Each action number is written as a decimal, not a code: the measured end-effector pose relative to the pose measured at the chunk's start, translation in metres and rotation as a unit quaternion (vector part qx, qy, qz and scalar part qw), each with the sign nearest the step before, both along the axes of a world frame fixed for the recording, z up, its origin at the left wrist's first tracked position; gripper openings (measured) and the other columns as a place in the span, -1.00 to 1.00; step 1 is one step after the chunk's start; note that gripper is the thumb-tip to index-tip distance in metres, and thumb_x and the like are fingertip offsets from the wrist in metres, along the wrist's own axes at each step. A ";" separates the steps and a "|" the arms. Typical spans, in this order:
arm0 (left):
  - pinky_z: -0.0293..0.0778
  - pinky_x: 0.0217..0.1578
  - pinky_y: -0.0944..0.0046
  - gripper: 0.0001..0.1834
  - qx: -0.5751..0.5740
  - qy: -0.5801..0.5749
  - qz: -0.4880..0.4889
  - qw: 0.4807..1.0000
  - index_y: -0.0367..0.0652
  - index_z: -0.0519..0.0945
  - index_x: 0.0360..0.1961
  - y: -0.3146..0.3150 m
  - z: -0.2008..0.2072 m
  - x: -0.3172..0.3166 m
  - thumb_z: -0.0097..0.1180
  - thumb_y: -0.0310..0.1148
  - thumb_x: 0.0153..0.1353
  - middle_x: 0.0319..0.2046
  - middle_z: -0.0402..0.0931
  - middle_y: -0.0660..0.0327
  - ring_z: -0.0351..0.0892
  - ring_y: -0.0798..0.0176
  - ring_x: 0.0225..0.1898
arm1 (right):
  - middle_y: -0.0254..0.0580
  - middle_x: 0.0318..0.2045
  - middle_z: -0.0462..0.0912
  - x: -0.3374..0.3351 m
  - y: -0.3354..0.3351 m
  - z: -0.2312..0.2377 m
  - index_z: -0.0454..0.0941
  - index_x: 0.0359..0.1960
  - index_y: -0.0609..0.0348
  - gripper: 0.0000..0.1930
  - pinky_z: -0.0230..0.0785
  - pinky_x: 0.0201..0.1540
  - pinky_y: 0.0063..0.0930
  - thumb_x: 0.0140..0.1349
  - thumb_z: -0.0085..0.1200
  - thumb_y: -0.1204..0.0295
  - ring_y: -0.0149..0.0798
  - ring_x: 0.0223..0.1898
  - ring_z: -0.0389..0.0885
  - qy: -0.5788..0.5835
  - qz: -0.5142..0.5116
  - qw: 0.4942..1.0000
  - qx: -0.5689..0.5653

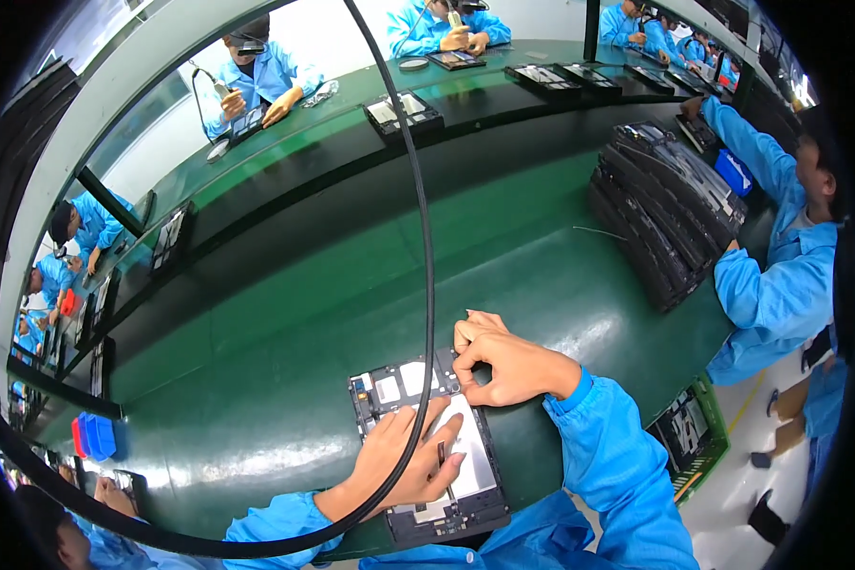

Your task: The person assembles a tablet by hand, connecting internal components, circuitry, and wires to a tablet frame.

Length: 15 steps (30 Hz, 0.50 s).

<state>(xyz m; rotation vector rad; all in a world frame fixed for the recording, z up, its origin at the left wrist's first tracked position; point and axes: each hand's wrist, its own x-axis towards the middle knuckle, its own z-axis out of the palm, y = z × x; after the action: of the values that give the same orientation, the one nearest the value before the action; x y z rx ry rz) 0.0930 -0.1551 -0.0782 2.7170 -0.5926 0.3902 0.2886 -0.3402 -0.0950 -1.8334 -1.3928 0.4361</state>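
Observation:
An opened tablet (484,470) lies on the green bench in front of me, its black frame, white battery panels and inner parts facing up. My left hand (399,461) rests across its middle with fingers spread over the pale panel, holding nothing. At the tablet's upper right edge is my right hand (515,366), thumb and forefinger pinched together. Whatever sits between those fingertips is too small or hidden to make out. A black cable (426,218) hangs down through the view and crosses in front of the left hand.
A tall stack of black tablet trays (670,214) stands at the right, beside a co-worker in blue (774,256). Behind runs a dark conveyor belt (304,180) with trays (404,114) along its far side. Blue bins (97,437) sit at left; a green crate (703,427) stands below right.

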 end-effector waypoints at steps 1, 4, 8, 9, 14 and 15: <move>0.51 -0.19 0.06 -0.47 -0.001 -0.001 0.001 1.000 -0.11 0.73 0.22 0.000 0.000 0.000 0.42 -0.12 0.28 0.21 0.63 0.02 0.58 0.04 -0.23 | -0.19 -0.26 0.47 0.000 0.000 0.000 0.70 -0.54 0.13 -0.91 -0.08 0.70 0.26 0.03 0.37 0.45 -0.05 0.01 0.54 -0.001 0.001 1.000 0.002; 0.51 -0.19 0.06 -0.44 -0.011 0.001 0.003 1.000 -0.11 0.73 0.26 -0.001 0.000 0.001 0.42 -0.12 0.28 0.21 0.63 0.02 0.57 0.04 -0.23 | -0.20 -0.26 0.47 0.001 0.000 0.000 0.70 -0.54 0.12 -0.91 -0.07 0.70 0.26 0.02 0.37 0.45 -0.05 0.01 0.54 0.004 0.001 1.000 0.007; 0.51 -0.18 0.06 -0.44 -0.006 -0.008 0.000 1.000 -0.12 0.72 0.27 -0.001 0.001 0.001 0.40 -0.13 0.29 0.22 0.63 0.02 0.57 0.04 -0.23 | -0.20 -0.25 0.47 0.003 -0.001 -0.002 0.70 -0.55 0.11 -0.91 -0.07 0.69 0.23 0.01 0.38 0.45 -0.07 0.01 0.54 0.001 0.008 1.000 0.009; 0.52 -0.16 0.06 -0.44 -0.008 -0.004 0.003 1.000 -0.14 0.72 0.27 -0.001 0.001 0.000 0.40 -0.14 0.29 0.22 0.63 0.01 0.57 0.04 -0.23 | -0.20 -0.25 0.48 0.003 -0.001 -0.003 0.71 -0.55 0.10 -0.91 0.00 0.65 0.17 0.01 0.39 0.43 -0.07 0.02 0.53 -0.002 0.009 1.000 0.009; 0.58 -0.10 0.04 -0.45 -0.026 0.019 0.005 0.999 -0.22 0.71 0.22 0.001 -0.001 0.001 0.42 -0.18 0.27 0.22 0.63 -0.03 0.63 -0.01 -0.17 | -0.26 -0.28 0.36 0.002 0.001 -0.007 0.64 -0.58 0.10 -0.87 0.09 0.44 -0.07 0.05 0.36 0.46 -0.11 -0.02 0.41 0.001 0.011 0.999 0.031; 0.61 -0.08 0.02 -0.47 -0.045 0.025 0.002 0.999 -0.23 0.71 0.18 0.000 -0.001 0.002 0.45 -0.20 0.24 0.21 0.63 -0.05 0.66 -0.04 -0.14 | -0.26 -0.28 0.37 0.002 0.001 -0.003 0.64 -0.59 0.10 -0.86 0.09 0.43 -0.08 0.04 0.37 0.46 -0.11 -0.01 0.41 0.007 0.008 1.000 0.019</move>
<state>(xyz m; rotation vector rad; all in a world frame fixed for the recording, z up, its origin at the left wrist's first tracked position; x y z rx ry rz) 0.0952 -0.1552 -0.0789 2.6345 -0.5436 0.3403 0.2902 -0.3390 -0.0984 -1.7865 -1.3972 0.4262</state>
